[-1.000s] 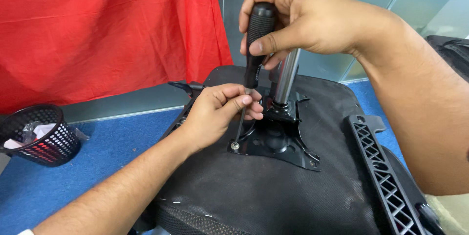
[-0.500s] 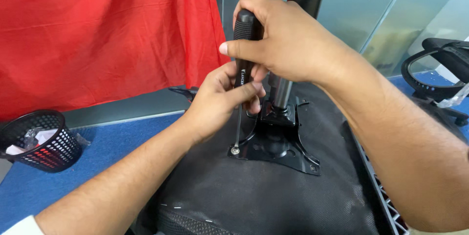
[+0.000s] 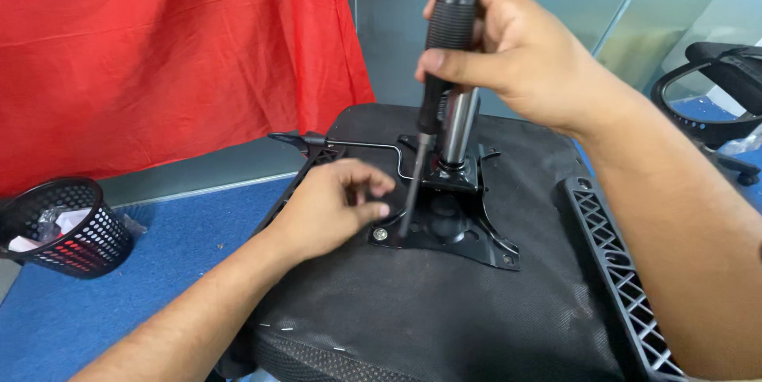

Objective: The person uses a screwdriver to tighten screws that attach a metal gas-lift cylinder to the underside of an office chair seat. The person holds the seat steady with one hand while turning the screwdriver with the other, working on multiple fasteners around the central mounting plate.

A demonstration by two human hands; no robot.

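Where blue carpet (image 3: 159,247) meets red cloth (image 3: 159,56), upturned chair seat (image 3: 444,318) lies.

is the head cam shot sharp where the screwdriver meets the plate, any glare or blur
Head view: screwdriver shaft and black metal plate look sharp; the shiny metal column shows a bright streak of glare; soft even light, faint shadow under the left hand; right hand crisp, no motion blur.
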